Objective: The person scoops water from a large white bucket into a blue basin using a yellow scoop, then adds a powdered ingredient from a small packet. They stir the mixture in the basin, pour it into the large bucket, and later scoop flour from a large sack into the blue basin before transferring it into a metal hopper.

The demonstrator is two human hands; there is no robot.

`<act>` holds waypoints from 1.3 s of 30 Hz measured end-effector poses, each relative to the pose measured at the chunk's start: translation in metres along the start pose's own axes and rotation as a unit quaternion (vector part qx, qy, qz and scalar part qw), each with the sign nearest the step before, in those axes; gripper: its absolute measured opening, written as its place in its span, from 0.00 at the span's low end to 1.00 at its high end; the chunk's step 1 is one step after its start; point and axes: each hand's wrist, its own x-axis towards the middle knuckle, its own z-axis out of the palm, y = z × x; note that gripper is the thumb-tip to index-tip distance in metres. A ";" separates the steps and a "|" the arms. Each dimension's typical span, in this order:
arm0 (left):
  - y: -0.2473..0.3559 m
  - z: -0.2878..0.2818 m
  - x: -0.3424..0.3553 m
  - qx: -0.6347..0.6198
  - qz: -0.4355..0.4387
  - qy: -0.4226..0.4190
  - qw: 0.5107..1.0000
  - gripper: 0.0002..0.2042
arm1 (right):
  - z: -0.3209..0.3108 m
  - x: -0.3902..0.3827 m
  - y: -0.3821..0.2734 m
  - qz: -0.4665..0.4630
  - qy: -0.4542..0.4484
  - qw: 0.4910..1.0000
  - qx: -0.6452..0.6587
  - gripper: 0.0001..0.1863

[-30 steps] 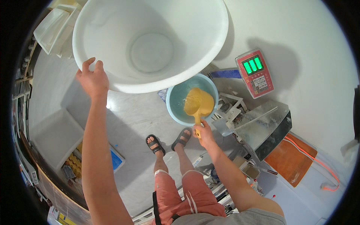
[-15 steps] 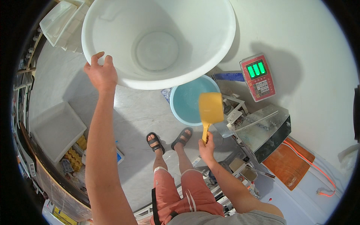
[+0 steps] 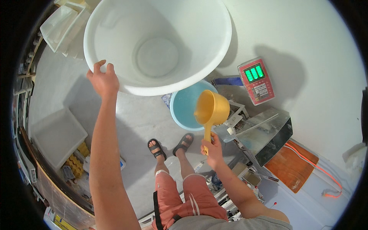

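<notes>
My left hand (image 3: 104,82) is closed on the near left rim of a large white plastic tub (image 3: 211,42), whose inside and round bottom face me. In my right hand (image 3: 213,150) is the handle of a yellow water dipper (image 3: 220,109). The dipper's cup is tilted, its mouth turned to the left, above the right side of a light-blue basin (image 3: 180,105). What looks like a little water shows at the dipper's lip. The basin stands on the floor, its far part hidden under the tub's rim, and appears to hold water.
A red scale display (image 3: 257,81) with lit green digits stands right of the basin. Nearby is a metal machine with a hopper (image 3: 264,132). An orange cable (image 3: 306,161) crosses a wooden board (image 3: 287,168). White trays (image 3: 57,134) lie at left; my sandalled feet are below the basin.
My right hand has turned the dipper, so its mouth now shows, facing left, where before its outer side showed. The left hand keeps its hold on the tub's rim. The view has shifted slightly.
</notes>
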 end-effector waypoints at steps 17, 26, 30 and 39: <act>-0.001 0.001 0.002 0.008 0.012 0.016 1.000 0.20 | -0.046 0.064 -0.011 0.053 -0.087 0.992 -0.078 0.28; 0.005 0.004 0.004 0.007 0.006 0.010 1.000 0.21 | -0.051 0.093 0.028 -0.186 -0.020 0.901 -0.391 0.29; -0.013 0.000 -0.003 0.040 0.029 0.015 0.999 0.21 | -0.036 0.044 -0.024 0.032 -0.118 0.983 -0.137 0.28; 0.006 0.002 0.002 0.014 0.019 0.023 0.999 0.20 | -0.053 0.075 0.011 -0.034 -0.078 0.963 -0.257 0.28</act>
